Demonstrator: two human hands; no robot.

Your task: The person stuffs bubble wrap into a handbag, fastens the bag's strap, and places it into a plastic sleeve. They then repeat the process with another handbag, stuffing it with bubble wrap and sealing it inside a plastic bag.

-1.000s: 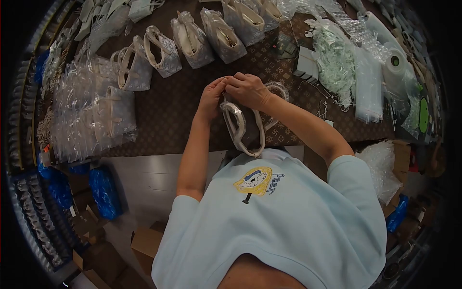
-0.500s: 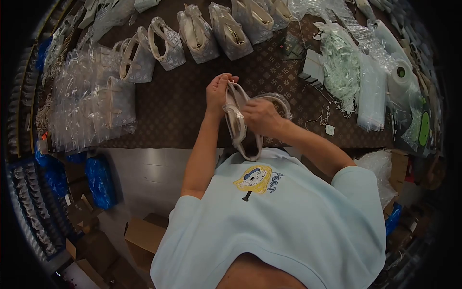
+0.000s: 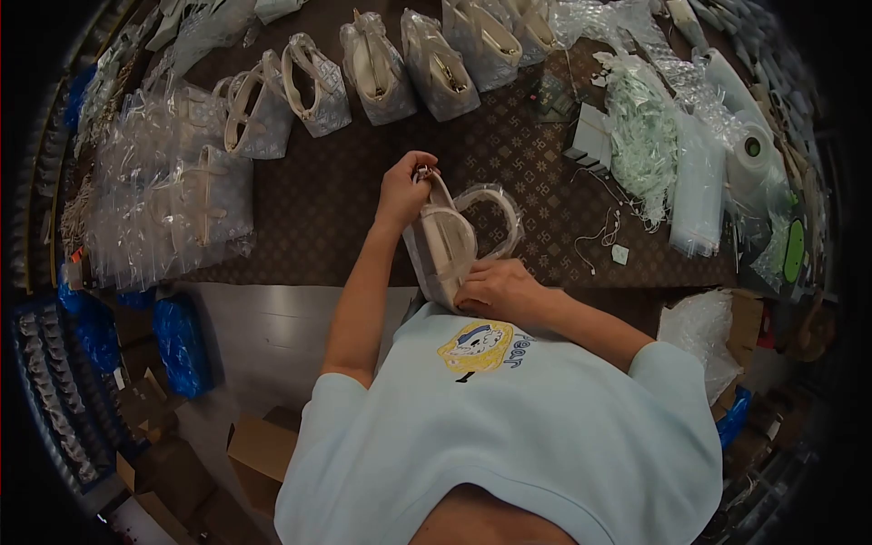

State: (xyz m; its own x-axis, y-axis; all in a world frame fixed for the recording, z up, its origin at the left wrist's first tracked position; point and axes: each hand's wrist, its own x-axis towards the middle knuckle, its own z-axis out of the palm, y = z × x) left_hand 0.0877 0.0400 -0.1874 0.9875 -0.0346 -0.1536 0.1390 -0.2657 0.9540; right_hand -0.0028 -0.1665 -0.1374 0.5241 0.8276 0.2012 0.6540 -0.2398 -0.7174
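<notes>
A light beige handbag (image 3: 445, 241) lies at the table's near edge, against my shirt, with its opening facing up. One wrapped handle (image 3: 518, 222) loops out to the right onto the table. My left hand (image 3: 404, 193) is closed on the bag's far end, where a small metal piece shows at the fingertips. At the near end my right hand (image 3: 501, 295) has its fingers curled onto the bag's rim; the fingertips are partly hidden.
Several handbags in clear wrap (image 3: 377, 82) stand in a row at the back. A stack of plastic-wrapped bags (image 3: 173, 191) lies left. Shredded pale filler (image 3: 640, 127), clear plastic sleeves (image 3: 699, 186) and a film roll (image 3: 752, 147) are on the right. Cardboard boxes (image 3: 259, 450) sit on the floor.
My right hand has moved from the bag's middle down to its near end. The bag has tilted, so its pale inside shows more, and the handle stands out to the right.
</notes>
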